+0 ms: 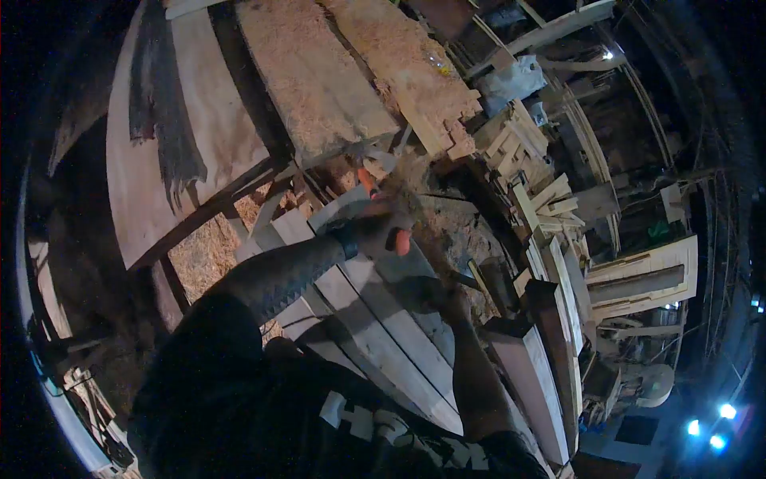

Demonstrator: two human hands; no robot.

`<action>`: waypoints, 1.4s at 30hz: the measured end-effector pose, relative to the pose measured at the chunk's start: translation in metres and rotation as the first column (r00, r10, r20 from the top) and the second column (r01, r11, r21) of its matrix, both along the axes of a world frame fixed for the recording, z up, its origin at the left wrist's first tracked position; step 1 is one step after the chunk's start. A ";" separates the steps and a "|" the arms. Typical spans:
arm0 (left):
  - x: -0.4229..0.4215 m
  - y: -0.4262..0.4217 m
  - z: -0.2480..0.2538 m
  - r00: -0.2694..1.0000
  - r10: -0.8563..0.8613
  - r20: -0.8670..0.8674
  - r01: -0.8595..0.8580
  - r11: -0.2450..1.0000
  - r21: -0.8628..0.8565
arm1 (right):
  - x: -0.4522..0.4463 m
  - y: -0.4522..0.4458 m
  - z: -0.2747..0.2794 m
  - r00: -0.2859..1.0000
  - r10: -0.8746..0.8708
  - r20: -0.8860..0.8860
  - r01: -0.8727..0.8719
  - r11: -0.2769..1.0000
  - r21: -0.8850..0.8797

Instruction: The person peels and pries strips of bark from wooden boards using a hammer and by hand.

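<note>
My left hand (381, 231), with a dark watch on its wrist, is closed around the orange handle of a tool (367, 181). Orange shows on both sides of the fist. A pale, metal-looking piece lies just beyond the handle; blur hides the tool's exact kind. Below both arms run several grey wooden planks (371, 307) side by side. My right hand (448, 297) is low near the planks' right edge. Shadow hides its fingers, and I cannot tell whether it holds anything.
Wide boards (303, 76) covered in sawdust stand ahead. Offcuts (519, 148) are heaped at the right, beside a thick timber beam (531, 383). Wood shavings (207, 251) fill the gap at left. A framed wooden panel (642, 279) stands farther right.
</note>
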State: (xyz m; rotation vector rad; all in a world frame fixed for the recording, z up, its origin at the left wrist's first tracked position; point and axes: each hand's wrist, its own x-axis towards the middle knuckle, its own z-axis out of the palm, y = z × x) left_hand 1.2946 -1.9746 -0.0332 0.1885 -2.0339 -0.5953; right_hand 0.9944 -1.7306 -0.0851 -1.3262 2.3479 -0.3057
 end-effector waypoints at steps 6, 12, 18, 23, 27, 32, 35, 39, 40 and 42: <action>-0.032 -0.017 -0.015 0.995 -0.060 0.075 0.041 0.971 0.236 | 0.030 0.008 0.019 0.964 -0.001 0.267 0.060 0.975 -0.215; -0.020 -0.063 0.001 0.977 -0.175 0.123 0.132 0.947 0.293 | 0.017 0.059 -0.020 0.972 0.048 -0.228 -0.102 0.967 -0.232; -0.028 -0.017 -0.016 0.995 0.067 -0.071 -0.058 0.991 0.122 | 0.068 0.040 0.046 0.988 -0.065 -0.140 0.030 0.971 -0.238; -0.009 0.013 0.004 0.968 -0.031 0.249 0.051 0.996 -0.077 | 0.149 -0.044 0.164 0.930 0.367 0.032 -0.306 0.819 -0.486; -0.012 0.003 -0.026 0.971 -0.092 0.221 0.104 0.994 -0.043 | 0.182 -0.098 0.143 0.898 0.437 0.048 -0.353 0.783 -0.511; -0.006 -0.041 -0.061 0.844 -0.517 0.140 0.395 0.777 0.489 | 0.189 -0.140 0.148 0.816 0.578 0.007 -0.432 0.618 -0.656; 0.009 -0.005 -0.054 0.828 -0.559 -0.041 0.420 0.569 0.707 | 0.171 -0.167 0.156 0.683 0.715 0.150 -0.390 0.530 -0.753; 0.042 0.027 -0.020 0.964 -0.199 0.178 0.210 0.977 -0.041 | 0.162 -0.177 0.179 0.663 0.443 0.604 -0.127 0.861 -0.492; 0.039 0.025 -0.025 0.978 -0.207 0.035 0.207 0.978 -0.017 | 0.161 -0.176 0.175 0.661 0.488 0.570 -0.159 0.833 -0.530; 0.038 0.012 -0.022 0.981 -0.191 0.043 0.190 0.981 0.037 | 0.169 -0.168 0.156 0.631 0.664 0.401 -0.254 0.666 -0.701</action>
